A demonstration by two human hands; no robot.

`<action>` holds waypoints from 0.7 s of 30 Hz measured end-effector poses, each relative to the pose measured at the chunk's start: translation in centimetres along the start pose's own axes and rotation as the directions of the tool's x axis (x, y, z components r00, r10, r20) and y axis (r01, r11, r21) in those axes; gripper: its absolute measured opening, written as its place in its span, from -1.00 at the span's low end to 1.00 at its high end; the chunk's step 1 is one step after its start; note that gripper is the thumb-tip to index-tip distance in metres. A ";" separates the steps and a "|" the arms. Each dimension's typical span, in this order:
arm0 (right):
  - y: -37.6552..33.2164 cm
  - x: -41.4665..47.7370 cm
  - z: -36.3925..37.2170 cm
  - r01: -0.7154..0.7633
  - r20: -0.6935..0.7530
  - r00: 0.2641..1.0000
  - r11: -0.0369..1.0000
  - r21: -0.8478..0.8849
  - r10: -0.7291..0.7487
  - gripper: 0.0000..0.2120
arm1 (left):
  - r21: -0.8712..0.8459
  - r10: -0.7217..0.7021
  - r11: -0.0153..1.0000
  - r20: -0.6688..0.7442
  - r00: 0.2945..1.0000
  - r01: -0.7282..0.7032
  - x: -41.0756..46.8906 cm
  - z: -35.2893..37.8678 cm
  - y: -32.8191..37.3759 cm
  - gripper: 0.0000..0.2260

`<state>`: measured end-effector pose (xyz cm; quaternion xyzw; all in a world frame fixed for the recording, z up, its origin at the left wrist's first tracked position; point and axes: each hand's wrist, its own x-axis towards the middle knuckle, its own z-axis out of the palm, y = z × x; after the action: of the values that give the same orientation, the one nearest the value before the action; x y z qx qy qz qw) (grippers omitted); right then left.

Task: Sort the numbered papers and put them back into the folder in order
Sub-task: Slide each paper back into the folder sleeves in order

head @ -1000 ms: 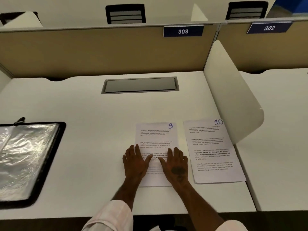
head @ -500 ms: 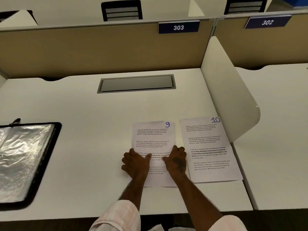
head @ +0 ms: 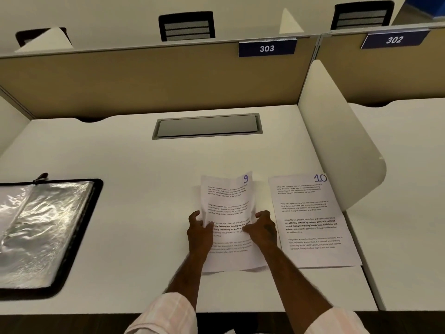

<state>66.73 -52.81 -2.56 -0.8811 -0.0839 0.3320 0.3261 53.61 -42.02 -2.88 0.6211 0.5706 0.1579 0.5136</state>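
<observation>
Head view: left hand (head: 199, 233) and right hand (head: 263, 231) pinch side edges of sheet 9 (head: 228, 201), bowing it near desk (head: 144, 165) front edge. Sheet 10 (head: 310, 213) lies flat just right. Folder (head: 43, 232) lies open at left edge. Step looks like pickup; next, carry leftward to folder.

The middle sheet (head: 228, 203) bears a handwritten "9" in its top right corner; the right sheet (head: 310, 218) bears "10". Both carry printed paragraphs opening "Village life is a peaceful". On the partition (head: 144, 80), the near plate (head: 267, 48) reads "303" and the far plate (head: 394, 39) reads "302".
</observation>
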 end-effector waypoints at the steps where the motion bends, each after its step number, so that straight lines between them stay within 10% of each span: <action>1: -0.1 0.0 -0.1 0.001 0.010 1.000 0.997 0.075 -0.002 -0.41 | -0.021 -0.010 1.000 0.006 1.000 0.010 0.1 -0.5 -0.1 -0.55; 21: -7.8 -7.7 11.0 0.155 -0.072 0.987 0.961 0.229 -0.142 -0.84 | -0.088 0.084 0.993 0.000 0.996 -0.084 7.6 -18.7 -4.1 -0.80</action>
<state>54.31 -43.88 0.22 -0.8366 -0.1010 0.2897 0.4538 39.03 -27.55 -1.31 0.6216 0.5354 0.2032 0.5345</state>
